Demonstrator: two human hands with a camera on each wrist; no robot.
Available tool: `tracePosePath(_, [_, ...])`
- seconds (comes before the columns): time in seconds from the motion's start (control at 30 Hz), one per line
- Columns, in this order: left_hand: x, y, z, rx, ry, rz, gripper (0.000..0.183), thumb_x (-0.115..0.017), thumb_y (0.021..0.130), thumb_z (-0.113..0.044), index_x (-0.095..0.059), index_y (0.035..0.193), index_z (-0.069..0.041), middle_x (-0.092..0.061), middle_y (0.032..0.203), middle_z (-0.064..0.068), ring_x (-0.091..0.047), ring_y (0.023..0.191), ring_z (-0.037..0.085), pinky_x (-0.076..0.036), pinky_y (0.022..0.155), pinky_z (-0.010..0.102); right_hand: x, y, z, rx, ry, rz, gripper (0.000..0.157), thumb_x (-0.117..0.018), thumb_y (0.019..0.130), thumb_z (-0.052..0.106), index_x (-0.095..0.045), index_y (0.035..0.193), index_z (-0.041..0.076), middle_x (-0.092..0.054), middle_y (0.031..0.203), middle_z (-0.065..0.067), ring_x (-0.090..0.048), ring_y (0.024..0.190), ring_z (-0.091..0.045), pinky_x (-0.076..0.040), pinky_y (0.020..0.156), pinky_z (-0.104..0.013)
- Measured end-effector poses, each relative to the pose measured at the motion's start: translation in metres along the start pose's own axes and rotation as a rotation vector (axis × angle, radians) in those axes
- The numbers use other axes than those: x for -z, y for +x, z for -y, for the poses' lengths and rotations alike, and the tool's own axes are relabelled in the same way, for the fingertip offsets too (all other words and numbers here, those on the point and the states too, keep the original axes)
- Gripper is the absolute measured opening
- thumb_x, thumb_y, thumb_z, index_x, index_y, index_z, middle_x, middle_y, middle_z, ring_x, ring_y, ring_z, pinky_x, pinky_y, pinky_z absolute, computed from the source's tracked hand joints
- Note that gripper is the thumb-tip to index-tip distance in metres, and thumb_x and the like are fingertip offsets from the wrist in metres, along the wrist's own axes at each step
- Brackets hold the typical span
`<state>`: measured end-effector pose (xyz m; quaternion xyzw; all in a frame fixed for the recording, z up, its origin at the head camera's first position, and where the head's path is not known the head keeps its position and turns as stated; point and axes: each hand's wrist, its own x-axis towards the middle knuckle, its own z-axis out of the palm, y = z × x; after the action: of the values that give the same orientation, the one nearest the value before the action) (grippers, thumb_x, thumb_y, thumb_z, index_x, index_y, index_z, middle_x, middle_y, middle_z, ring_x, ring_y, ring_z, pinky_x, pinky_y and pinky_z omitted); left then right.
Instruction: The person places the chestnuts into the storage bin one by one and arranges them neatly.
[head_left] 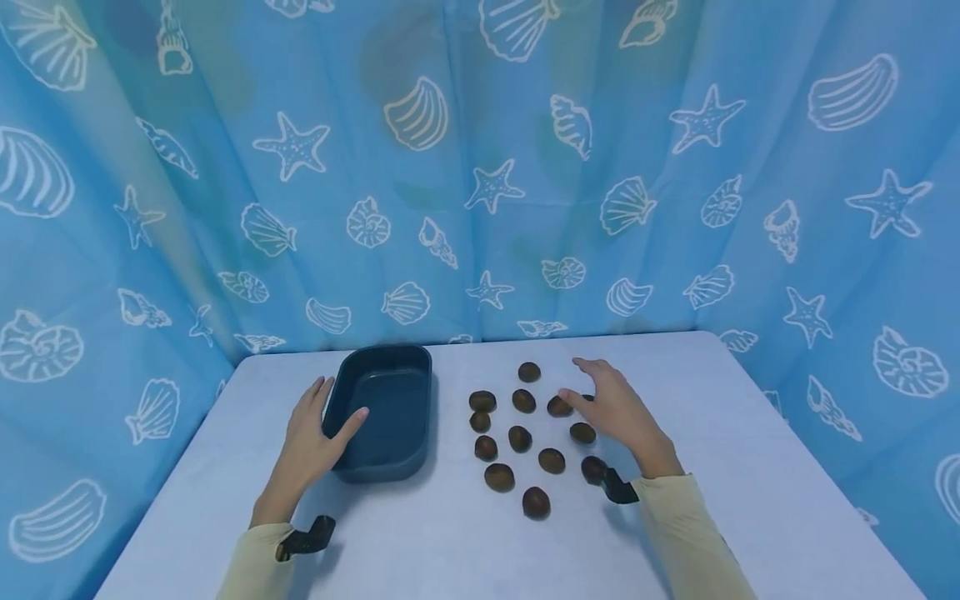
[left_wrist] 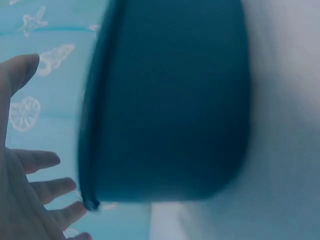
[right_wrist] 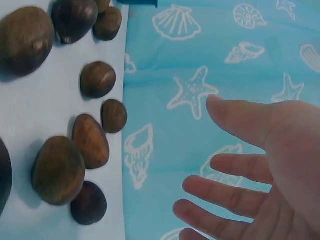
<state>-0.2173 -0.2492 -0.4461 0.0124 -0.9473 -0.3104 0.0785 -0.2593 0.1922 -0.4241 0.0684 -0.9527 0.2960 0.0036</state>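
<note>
A dark blue rectangular container (head_left: 384, 474) stands at the left of the white table. My left hand (head_left: 309, 442) is over its left side, fingers spread, thumb above the container's inside; in the left wrist view, the fingers look apart from the wall. To the right lie several brown chestnuts (head_left: 551, 461), loosely scattered. Above their right edge hovers my right hand (head_left: 617, 410), its thumb and fingers apart with nothing between them. It partly hides one chestnut (head_left: 559, 407) near the thumb. In the right wrist view, chestnuts (right_wrist: 59, 170) lie to the left of the open hand.
The white table (head_left: 420, 542) reaches back to a blue curtain (head_left: 480, 167) printed with shells and starfish, which also hangs along both sides. A dark wrist camera (head_left: 306, 540) is strapped at the left sleeve, another dark device (head_left: 619, 487) at the right.
</note>
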Motion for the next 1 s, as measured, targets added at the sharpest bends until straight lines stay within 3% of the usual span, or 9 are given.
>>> tracePosePath(0.2, [-0.008, -0.002, 0.014, 0.053, -0.017, 0.055, 0.099, -0.056, 0.099, -0.062, -0.014, 0.165, -0.002, -0.012, 0.171, 0.028, -0.013, 0.158, 0.051, -0.018, 0.125, 0.07, 0.003, 0.003, -0.019, 0.004, 0.024, 0.005, 0.067, -0.068, 0.101, 0.031, -0.043, 0.155, 0.001, -0.051, 0.152, -0.026, -0.049, 0.141, -0.047, -0.045, 0.113, -0.063])
tracePosePath(0.43, [-0.009, 0.001, 0.018, 0.082, -0.045, 0.153, 0.107, -0.056, 0.098, -0.065, -0.004, 0.165, 0.001, -0.01, 0.171, 0.03, -0.016, 0.158, 0.05, -0.02, 0.126, 0.066, 0.007, 0.007, -0.041, -0.054, 0.034, 0.013, 0.065, -0.068, 0.101, 0.032, -0.044, 0.155, 0.004, -0.052, 0.152, -0.026, -0.05, 0.139, -0.048, -0.049, 0.109, -0.064])
tracePosePath(0.63, [-0.007, 0.003, 0.024, 0.07, -0.088, 0.222, 0.112, -0.062, 0.096, -0.062, 0.004, 0.166, -0.004, -0.005, 0.173, 0.026, -0.013, 0.159, 0.049, -0.02, 0.126, 0.067, 0.006, 0.01, -0.056, -0.052, 0.033, 0.019, 0.062, -0.069, 0.1, 0.029, -0.048, 0.152, 0.003, -0.056, 0.147, -0.026, -0.054, 0.134, -0.046, -0.052, 0.105, -0.062])
tracePosePath(1.0, [-0.003, 0.003, 0.031, 0.119, -0.145, 0.377, 0.13, -0.077, 0.086, -0.056, 0.018, 0.165, -0.014, 0.005, 0.174, 0.025, -0.009, 0.159, 0.052, -0.02, 0.123, 0.073, 0.001, 0.015, -0.072, -0.088, 0.082, 0.055, 0.059, -0.072, 0.097, 0.026, -0.054, 0.147, 0.001, -0.061, 0.139, -0.026, -0.058, 0.129, -0.045, -0.055, 0.101, -0.058])
